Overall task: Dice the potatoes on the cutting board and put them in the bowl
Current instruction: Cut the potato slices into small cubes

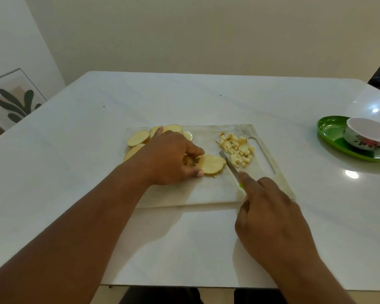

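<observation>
Potato slices (138, 138) lie fanned along the far left edge of the cutting board (206, 189), partly hidden behind the left hand (171, 159). That hand rests on the board with its fingers curled down over a small stack of slices (213, 164) near the board's middle, holding the stack in place; the thumb tip lies on the board just at the near side of the stack. How many slices are in the stack cannot be told.

To the right of the stack, a heap of diced potato (237, 150) sits on the far right part of the board, close to the handle slot (264, 154). Between the stack and the dice lies the blade of a knife (229, 164), its tip pointing to the far left and its edge just beside the right rim of the stack. The right hand (270, 218) grips the knife's handle, of which only a sliver of green shows, with the forefinger stretched out along the back of the blade.

The board sits on a white table (97, 216), roughly in the middle. Well apart from it, on the far right, a white bowl (369, 137) with a flower pattern stands on a green tray (331, 132); nothing shows in the part of its inside that can be seen. A framed picture of a plant (13, 99) leans on the far left beyond the table.
</observation>
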{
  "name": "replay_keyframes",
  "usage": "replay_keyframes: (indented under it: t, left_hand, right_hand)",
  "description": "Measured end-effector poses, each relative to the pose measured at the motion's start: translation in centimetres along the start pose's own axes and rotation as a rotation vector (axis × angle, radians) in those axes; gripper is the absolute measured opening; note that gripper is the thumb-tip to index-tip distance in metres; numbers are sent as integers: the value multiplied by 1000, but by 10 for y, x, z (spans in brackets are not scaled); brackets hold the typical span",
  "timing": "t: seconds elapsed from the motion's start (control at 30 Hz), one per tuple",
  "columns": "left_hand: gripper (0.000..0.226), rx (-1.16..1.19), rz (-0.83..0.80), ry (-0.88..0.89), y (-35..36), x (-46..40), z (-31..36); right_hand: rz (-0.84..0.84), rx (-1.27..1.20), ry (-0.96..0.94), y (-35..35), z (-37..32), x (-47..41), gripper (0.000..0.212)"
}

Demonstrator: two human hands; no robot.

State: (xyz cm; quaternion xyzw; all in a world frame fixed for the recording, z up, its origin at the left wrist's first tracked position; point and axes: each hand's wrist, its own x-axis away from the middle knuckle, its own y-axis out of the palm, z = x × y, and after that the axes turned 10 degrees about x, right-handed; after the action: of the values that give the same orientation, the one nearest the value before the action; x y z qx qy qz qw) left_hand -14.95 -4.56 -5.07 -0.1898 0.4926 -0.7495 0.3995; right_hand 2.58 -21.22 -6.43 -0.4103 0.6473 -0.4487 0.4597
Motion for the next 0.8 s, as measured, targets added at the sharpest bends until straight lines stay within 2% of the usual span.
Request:
replay_keyframes:
  t: [0.07,0.23,0.53,0.7,0.8]
  left_hand:
    - [50,54,22,4,3,-2,-5]
    - [52,57,34,10,3,-1,-6]
    - [48,32,53,22,9,-2,2]
    - [54,-39,48,17,13,-3,6]
    - [70,-22,100,11,11,-1,8]
  right_hand:
    - [-19,-17,-13,2,-7,2,67]
    - [-32,5,-81,7,-20,3,69]
    - [-2,39,-62,1,-3,2,64]
    - [10,30,-71,-1,0,-4,62]
    - [26,44,-59,-6,1,-5,64]
